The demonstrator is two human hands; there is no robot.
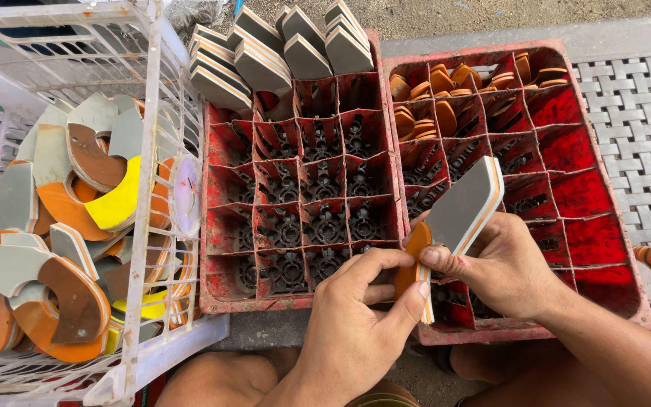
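Grey foam wedge (464,205) pinched in right hand (502,264), left hand (356,320) gripping orange piece (416,249) (both closed)

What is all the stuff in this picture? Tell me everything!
White basket: one, left, full of curved scraps.
Scraps: many, grey, orange, yellow, in the basket.
Red crates: two, side by side, with compartments.
Grey wedges: a stack, far end of left crate.
Orange pieces: many, far compartments of right crate.
Woven mat: one, white, right.
Left hand: pinches the orange piece.
Right hand: holds the grey wedge.
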